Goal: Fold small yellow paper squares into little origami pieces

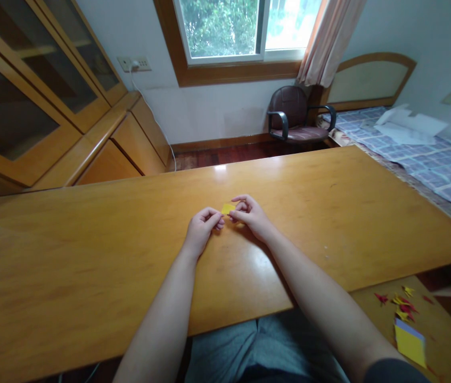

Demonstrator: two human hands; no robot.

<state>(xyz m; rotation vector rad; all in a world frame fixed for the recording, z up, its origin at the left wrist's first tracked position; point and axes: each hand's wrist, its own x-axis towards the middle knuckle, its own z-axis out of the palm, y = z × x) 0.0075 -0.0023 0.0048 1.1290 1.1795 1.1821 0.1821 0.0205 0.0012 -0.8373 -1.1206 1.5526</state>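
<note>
A small piece of folded yellow paper (pixel 227 208) is held between my two hands, just above the wooden table (pixel 109 255). My left hand (pixel 204 226) pinches its left corner between thumb and fingers. On the other side, my right hand (pixel 248 214) grips the paper's right edge, thumb in front, with the index finger raised over the top. The fingertips cover parts of the paper, so its exact folds cannot be made out.
At lower right, a lower surface (pixel 372 314) carries several red and yellow folded paper figures (pixel 403 303) and a stack of yellow paper (pixel 410 343). A brown armchair (pixel 291 114) stands beyond the table, beside a bed (pixel 428 154). Glass-door cabinets (pixel 49 101) line the left.
</note>
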